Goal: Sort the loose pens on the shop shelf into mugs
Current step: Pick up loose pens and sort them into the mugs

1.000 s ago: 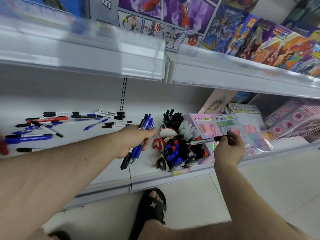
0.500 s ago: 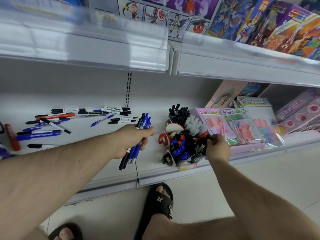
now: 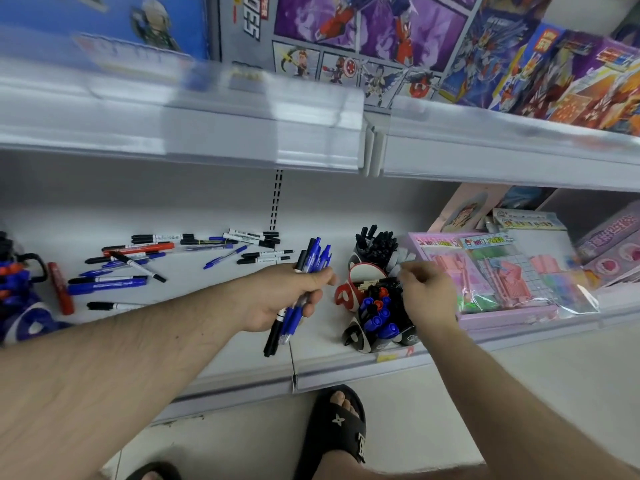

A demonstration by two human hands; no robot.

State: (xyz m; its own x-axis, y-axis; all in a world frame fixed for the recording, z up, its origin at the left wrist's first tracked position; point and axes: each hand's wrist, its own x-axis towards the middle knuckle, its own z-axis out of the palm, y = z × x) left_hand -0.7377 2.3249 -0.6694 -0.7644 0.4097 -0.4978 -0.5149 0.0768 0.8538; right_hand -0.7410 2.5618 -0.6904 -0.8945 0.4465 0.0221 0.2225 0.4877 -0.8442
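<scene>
My left hand (image 3: 287,299) grips a bundle of blue and black pens (image 3: 313,258) over the white shelf (image 3: 214,327). My right hand (image 3: 427,297) hovers over a cluster of mugs, its fingers loosely curled with nothing visible in them. The front dark mug (image 3: 360,337) holds blue, red and black markers. A red and white mug (image 3: 344,294) stands behind it. A rear mug holds black pens (image 3: 375,242). Several loose pens and markers (image 3: 138,265) lie scattered on the shelf's left half.
A dark blue mug (image 3: 24,320) with blue markers stands at the far left, a red marker (image 3: 60,289) beside it. Pink stationery packs (image 3: 485,278) lie right of the mugs. The upper shelf edge (image 3: 242,133) overhangs. My sandalled foot (image 3: 337,424) is on the floor below.
My right hand carried a black marker to the front mug, let it go there, and now sits slightly higher without it. My left hand keeps its bundle in place.
</scene>
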